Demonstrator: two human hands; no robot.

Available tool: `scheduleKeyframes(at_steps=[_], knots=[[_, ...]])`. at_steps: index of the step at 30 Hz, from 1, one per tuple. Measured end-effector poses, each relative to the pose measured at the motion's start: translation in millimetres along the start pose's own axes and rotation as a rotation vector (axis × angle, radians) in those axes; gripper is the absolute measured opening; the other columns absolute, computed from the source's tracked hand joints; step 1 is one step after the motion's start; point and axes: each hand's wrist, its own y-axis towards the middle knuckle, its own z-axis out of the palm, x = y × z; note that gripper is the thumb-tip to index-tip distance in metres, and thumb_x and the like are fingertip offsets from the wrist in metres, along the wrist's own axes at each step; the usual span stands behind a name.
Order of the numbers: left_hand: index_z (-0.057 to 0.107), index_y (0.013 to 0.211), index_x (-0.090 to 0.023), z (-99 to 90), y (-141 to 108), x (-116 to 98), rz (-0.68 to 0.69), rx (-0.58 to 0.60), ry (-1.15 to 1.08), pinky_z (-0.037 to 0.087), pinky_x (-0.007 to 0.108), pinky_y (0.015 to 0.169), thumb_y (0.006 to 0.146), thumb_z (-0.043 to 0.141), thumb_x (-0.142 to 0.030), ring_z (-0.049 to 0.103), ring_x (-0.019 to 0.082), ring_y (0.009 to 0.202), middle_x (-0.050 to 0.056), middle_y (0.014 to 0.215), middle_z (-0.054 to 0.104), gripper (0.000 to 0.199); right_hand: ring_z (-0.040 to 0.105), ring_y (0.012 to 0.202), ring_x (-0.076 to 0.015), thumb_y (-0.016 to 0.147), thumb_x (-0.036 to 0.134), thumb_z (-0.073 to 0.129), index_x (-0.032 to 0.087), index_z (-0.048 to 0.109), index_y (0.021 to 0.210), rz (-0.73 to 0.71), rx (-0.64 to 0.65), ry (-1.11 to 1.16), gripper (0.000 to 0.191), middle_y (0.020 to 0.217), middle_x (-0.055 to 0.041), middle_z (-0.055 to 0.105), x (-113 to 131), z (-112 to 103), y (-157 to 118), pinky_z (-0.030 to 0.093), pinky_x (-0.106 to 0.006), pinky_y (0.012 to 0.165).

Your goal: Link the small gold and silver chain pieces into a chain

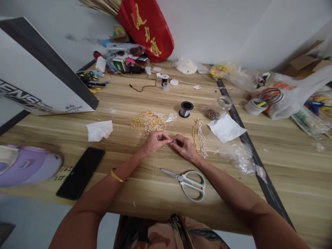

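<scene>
My left hand (155, 141) and my right hand (184, 147) meet over the middle of the table, thumbs and fingertips pinched close together. Whatever lies between the fingertips is too small to make out. Just beyond the left hand spreads a pile of gold and silver beaded chains (149, 121). Beside the right hand lie a gold chain (194, 135) and several silver chains (201, 140). A spool of thin wire (186, 109) stands behind the hands. Nearer to me, scissors with pale handles (190, 183) rest on the wood, their blades pointing left.
A black phone (80, 173) and a purple-and-white container (28, 166) are at the left, below a large white box (38, 72). A glass jar of beads (219, 108), white paper (225, 128) and clear plastic bags (237, 155) lie right. A red bag (146, 29) leans on the wall.
</scene>
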Motion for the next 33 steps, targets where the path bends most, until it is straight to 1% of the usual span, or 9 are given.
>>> scheduleKeyframes(at_steps=[6, 12, 15, 21, 25, 27, 29, 31, 33], knots=[[0.067, 0.069, -0.012, -1.1, 2, 3, 0.076, -0.018, 0.022, 0.049, 0.024, 0.064, 0.068, 0.07, -0.026, 0.06, 0.014, 0.068, 0.006, 0.073, 0.067, 0.015, 0.047, 0.061, -0.0115, 0.084, 0.04, 0.056, 0.014, 0.062, 0.086, 0.034, 0.003, 0.053, 0.027, 0.072, -0.0023, 0.059, -8, 1, 0, 0.037, -0.023, 0.056], [0.067, 0.07, -0.011, 0.1, 2, 4, 0.032, -0.013, 0.027, 0.046, 0.023, 0.059, 0.068, 0.07, -0.026, 0.058, 0.012, 0.061, 0.004, 0.067, 0.066, 0.015, 0.047, 0.06, -0.0107, 0.083, 0.039, 0.058, 0.014, 0.062, 0.087, 0.043, 0.021, 0.093, 0.025, 0.072, -0.0018, 0.059, -5, 0, 0, 0.037, -0.023, 0.055], [0.067, 0.069, -0.012, 0.3, 2, 3, 0.035, -0.022, 0.046, 0.046, 0.022, 0.059, 0.068, 0.071, -0.027, 0.058, 0.012, 0.061, 0.004, 0.066, 0.066, 0.016, 0.046, 0.059, -0.0104, 0.081, 0.039, 0.06, 0.014, 0.062, 0.088, 0.047, 0.035, 0.085, 0.025, 0.071, -0.0013, 0.059, -4, -1, 0, 0.037, -0.022, 0.055], [0.067, 0.07, -0.012, 0.5, 2, 6, 0.022, -0.021, 0.032, 0.047, 0.023, 0.06, 0.067, 0.072, -0.031, 0.059, 0.013, 0.062, 0.004, 0.068, 0.067, 0.02, 0.045, 0.058, -0.0105, 0.083, 0.038, 0.057, 0.014, 0.062, 0.083, 0.021, 0.032, 0.069, 0.024, 0.068, -0.0015, 0.058, -5, -1, 0, 0.036, -0.023, 0.054], [0.067, 0.07, -0.011, 0.3, 3, 7, 0.016, -0.027, 0.049, 0.047, 0.023, 0.06, 0.068, 0.07, -0.029, 0.06, 0.013, 0.062, 0.004, 0.067, 0.067, 0.018, 0.045, 0.057, -0.0106, 0.084, 0.039, 0.056, 0.015, 0.061, 0.082, 0.041, 0.029, 0.094, 0.024, 0.068, -0.0008, 0.056, -6, -1, 1, 0.035, -0.023, 0.053], [0.067, 0.074, -0.01, 0.1, 4, 8, 0.004, -0.034, 0.039, 0.049, 0.023, 0.061, 0.069, 0.069, -0.027, 0.061, 0.013, 0.064, 0.006, 0.07, 0.068, 0.018, 0.046, 0.059, -0.0111, 0.084, 0.039, 0.056, 0.015, 0.06, 0.081, 0.052, 0.024, 0.126, 0.025, 0.068, -0.001, 0.056, -6, -1, 1, 0.036, -0.023, 0.055], [0.068, 0.084, -0.01, 0.0, 4, 9, -0.015, -0.021, 0.03, 0.05, 0.024, 0.063, 0.068, 0.069, -0.025, 0.063, 0.014, 0.067, 0.008, 0.079, 0.07, 0.022, 0.048, 0.061, -0.0119, 0.085, 0.04, 0.055, 0.015, 0.06, 0.081, 0.055, 0.021, 0.165, 0.026, 0.071, -0.0018, 0.057, -5, -1, 1, 0.038, -0.024, 0.057], [0.067, 0.096, -0.01, 0.3, 4, 11, -0.039, 0.012, 0.059, 0.05, 0.023, 0.06, 0.067, 0.069, -0.023, 0.064, 0.014, 0.066, 0.008, 0.084, 0.072, 0.031, 0.049, 0.063, -0.0126, 0.085, 0.041, 0.055, 0.015, 0.059, 0.082, 0.056, 0.014, 0.197, 0.027, 0.072, -0.0025, 0.057, -4, -1, 1, 0.039, -0.024, 0.059], [0.067, 0.099, -0.011, 1.1, 4, 12, -0.053, 0.048, 0.104, 0.049, 0.022, 0.056, 0.066, 0.069, -0.02, 0.063, 0.013, 0.062, 0.007, 0.084, 0.072, 0.035, 0.05, 0.064, -0.0127, 0.085, 0.042, 0.056, 0.015, 0.059, 0.083, 0.059, 0.004, 0.225, 0.028, 0.073, -0.0027, 0.057, -3, -1, 1, 0.039, -0.025, 0.06]])
